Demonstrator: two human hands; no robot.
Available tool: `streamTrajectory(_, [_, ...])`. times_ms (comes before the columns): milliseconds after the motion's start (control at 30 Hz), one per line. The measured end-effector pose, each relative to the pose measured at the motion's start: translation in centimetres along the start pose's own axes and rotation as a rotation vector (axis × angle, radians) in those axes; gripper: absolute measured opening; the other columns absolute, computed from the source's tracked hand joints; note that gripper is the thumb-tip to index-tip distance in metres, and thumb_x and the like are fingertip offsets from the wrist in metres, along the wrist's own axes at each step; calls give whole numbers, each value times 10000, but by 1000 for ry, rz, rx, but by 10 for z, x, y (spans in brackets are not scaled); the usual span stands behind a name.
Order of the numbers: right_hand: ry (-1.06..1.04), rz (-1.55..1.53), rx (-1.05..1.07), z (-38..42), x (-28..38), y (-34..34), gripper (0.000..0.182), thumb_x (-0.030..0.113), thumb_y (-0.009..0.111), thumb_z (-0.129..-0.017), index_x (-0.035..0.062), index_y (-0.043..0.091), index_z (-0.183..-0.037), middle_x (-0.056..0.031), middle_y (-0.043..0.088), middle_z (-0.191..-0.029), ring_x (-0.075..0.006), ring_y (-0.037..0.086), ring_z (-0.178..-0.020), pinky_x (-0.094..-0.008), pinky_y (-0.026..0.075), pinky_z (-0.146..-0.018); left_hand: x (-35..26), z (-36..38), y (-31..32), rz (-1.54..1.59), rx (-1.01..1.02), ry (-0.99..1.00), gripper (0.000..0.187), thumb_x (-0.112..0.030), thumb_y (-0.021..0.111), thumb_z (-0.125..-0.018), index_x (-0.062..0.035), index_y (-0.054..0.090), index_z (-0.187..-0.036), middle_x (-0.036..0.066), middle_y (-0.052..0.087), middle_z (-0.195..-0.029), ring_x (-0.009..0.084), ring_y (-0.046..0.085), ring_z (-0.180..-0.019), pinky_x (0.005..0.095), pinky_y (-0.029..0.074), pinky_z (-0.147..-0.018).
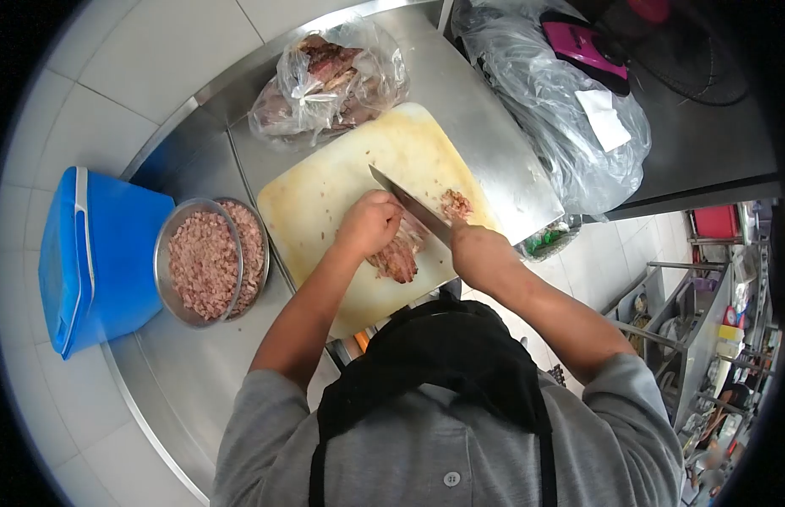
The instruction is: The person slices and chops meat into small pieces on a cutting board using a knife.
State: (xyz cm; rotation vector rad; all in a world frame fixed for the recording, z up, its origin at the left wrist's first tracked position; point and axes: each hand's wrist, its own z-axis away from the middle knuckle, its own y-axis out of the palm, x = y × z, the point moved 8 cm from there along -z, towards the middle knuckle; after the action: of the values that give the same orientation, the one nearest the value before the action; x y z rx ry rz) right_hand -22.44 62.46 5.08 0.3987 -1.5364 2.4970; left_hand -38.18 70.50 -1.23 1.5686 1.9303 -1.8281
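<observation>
On a yellowed white cutting board [316, 203] lies a piece of meat [396, 260]. My left hand [372, 223] rests on its upper end with the fingers curled and pressed on it. My right hand [481, 253] is wrapped round the handle of a knife [418, 207], whose blade slants up and left beside the meat, close to my left fingertips. A small heap of chopped meat [456, 205] sits on the board just right of the blade. Small crumbs are scattered on the board.
Two bowls of chopped meat [205, 262] overlap at the left, beside a blue cooler box [105, 262]. A clear bag of meat pieces [329, 84] stands behind the board. At the upper right lie large plastic bags [553, 110] and a pink and black object [585, 51].
</observation>
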Motion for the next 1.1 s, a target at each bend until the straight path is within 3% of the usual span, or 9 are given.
streamTrajectory(233, [132, -101, 58, -1, -10, 36, 240, 60, 485, -908, -63, 579, -1091, -285, 705, -1009, -418, 706, -967, -498, 554, -855, -1, 0, 5, 13, 5, 71, 70, -32, 718, -781, -19, 741, -846, 135, 692, -959, 333, 649, -944, 406, 542, -848])
streamTrajectory(333, [80, -107, 37, -7, -10, 16, 244, 60, 480, -916, -69, 578, -1098, -295, 699, -1035, -422, 702, -981, -503, 551, -866, -5, -1, 2, -5, 12, 110, 65, -35, 719, -786, -12, 737, -844, 129, 692, -949, 328, 651, -944, 404, 543, -841])
streamTrajectory(433, [73, -45, 73, 15, -7, -1, 255, 60, 488, -911, -75, 587, -1103, -297, 702, -1012, -423, 704, -977, -500, 552, -862, -2, 2, -4, -13, 11, 27, 59, -38, 717, -796, -6, 733, -843, 124, 693, -947, 323, 653, -946, 399, 545, -835])
streamTrajectory(633, [61, -89, 89, 1, -9, 26, 248, 70, 500, -914, -48, 612, -1101, -272, 710, -1030, -411, 707, -977, -488, 555, -862, -7, 17, -20, -28, -117, -9, 65, -20, 712, -802, -5, 727, -863, 127, 685, -979, 324, 647, -964, 404, 538, -847])
streamTrajectory(700, [50, -28, 108, 6, -7, 12, 246, 68, 509, -910, -9, 640, -1104, -242, 720, -1041, -411, 707, -982, -477, 559, -864, -21, 27, -40, -95, -278, -90, 108, -11, 693, -809, -3, 722, -913, 141, 674, -1026, 338, 633, -1015, 425, 523, -892])
streamTrajectory(833, [21, 22, 116, 15, -13, 9, 244, 59, 505, -913, -19, 636, -1104, -243, 724, -1017, -409, 711, -967, -481, 563, -855, -38, 45, -15, -93, -164, 36, 154, -10, 651, -816, -2, 703, -961, 154, 645, -1068, 359, 616, -1024, 430, 510, -920])
streamTrajectory(1100, [-25, 69, 89, 25, 1, -6, 200, 54, 485, -919, -22, 572, -1082, -252, 714, -929, -410, 715, -903, -501, 566, -778, -28, 38, -14, -90, -246, -16, 224, -50, 683, -767, 0, 667, -984, 159, 624, -1092, 366, 597, -1034, 444, 515, -900])
